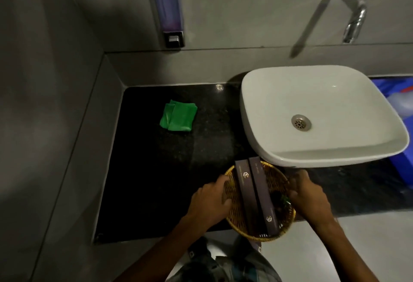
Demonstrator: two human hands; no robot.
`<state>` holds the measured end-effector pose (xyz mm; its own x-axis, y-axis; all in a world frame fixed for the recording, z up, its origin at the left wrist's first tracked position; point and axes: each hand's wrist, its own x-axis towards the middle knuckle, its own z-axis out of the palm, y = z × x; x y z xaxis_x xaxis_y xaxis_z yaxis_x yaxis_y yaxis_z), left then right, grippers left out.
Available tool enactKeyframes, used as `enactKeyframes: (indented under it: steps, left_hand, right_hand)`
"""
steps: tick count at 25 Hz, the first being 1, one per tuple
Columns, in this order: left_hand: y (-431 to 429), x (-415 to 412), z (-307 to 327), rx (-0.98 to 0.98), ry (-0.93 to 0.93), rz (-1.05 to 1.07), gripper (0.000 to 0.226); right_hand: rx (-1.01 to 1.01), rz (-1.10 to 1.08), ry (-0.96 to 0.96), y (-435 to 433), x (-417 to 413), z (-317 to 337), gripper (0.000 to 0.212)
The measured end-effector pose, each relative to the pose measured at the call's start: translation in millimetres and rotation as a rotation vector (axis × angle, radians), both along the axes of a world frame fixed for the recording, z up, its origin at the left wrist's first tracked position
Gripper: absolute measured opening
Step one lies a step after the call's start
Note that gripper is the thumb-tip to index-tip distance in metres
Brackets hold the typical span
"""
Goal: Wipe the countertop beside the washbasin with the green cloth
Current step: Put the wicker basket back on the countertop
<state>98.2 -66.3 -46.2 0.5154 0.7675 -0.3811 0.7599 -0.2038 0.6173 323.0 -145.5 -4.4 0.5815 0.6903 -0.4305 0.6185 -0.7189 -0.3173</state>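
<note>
A folded green cloth [178, 115] lies on the black speckled countertop [156, 170], to the left of the white washbasin [317, 111]. At the counter's front edge, just below the basin, is a round yellow wicker basket [234, 205] with two long dark boxes [254, 194] in it. My left hand [211, 201] grips the basket's left rim. My right hand [309, 196] grips its right rim. Both hands are well away from the cloth.
Grey walls close the counter on the left and back. A soap dispenser [166, 6] hangs on the back wall, and a chrome tap [348, 4] juts out above the basin. A blue object [397, 125] lies right of the basin. Pale floor shows below the counter.
</note>
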Motion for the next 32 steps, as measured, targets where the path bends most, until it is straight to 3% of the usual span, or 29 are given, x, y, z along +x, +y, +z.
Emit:
enactKeyframes:
  steps: [3, 5, 9, 12, 17, 20, 22, 26, 30, 32]
  left_hand:
    - [15.4, -23.7, 4.2, 0.12, 0.0, 0.171, 0.05]
    - [34.2, -53.1, 8.1, 0.181, 0.091, 0.282, 0.056]
    - [69.7, -107.4, 8.9, 0.165, 0.198, 0.412, 0.068]
    - [97.4, -126.3, 2.8, 0.118, 0.248, 0.424, 0.068]
    - [211.5, -92.8, -5.1, 0.135, 0.013, 0.547, 0.076]
    - [262.5, -51.2, -17.9, -0.136, -0.196, 0.791, 0.076]
    - [273.8, -36.5, -21.0, -0.274, -0.296, 0.89, 0.063]
    - [266.6, -19.3, -12.3, -0.299, -0.174, 0.757, 0.059]
    - [231.9, 25.7, 43.4, 0.001, -0.118, 0.602, 0.057]
    - [207.2, 64.7, 83.3, 0.098, -0.198, 0.616, 0.064]
  right_hand:
    - [0.085, 0.012, 0.187, 12.7, -18.9, 0.2, 0.04]
    - [0.137, 0.049, 0.278, 30.3, -40.6, -3.2, 0.034]
    - [0.351, 0.084, 0.426, 73.6, -89.3, -8.4, 0.01]
    - [0.361, 0.095, 0.479, 92.0, -107.6, -13.2, 0.013]
    - [0.344, 0.146, 0.295, 90.7, -83.6, -5.6, 0.037]
    - [0.459, 0.124, 0.223, 73.2, -58.5, 11.5, 0.04]
    - [0.56, 0.072, 0.197, 57.7, -41.5, 21.0, 0.045]
    - [0.682, 0.025, 0.233, 53.5, -19.7, 25.5, 0.049]
    - [0.729, 0.071, 0.364, 66.8, 16.3, 38.8, 0.038]
    - [0.789, 0.058, 0.435, 72.5, 46.1, 51.2, 0.026]
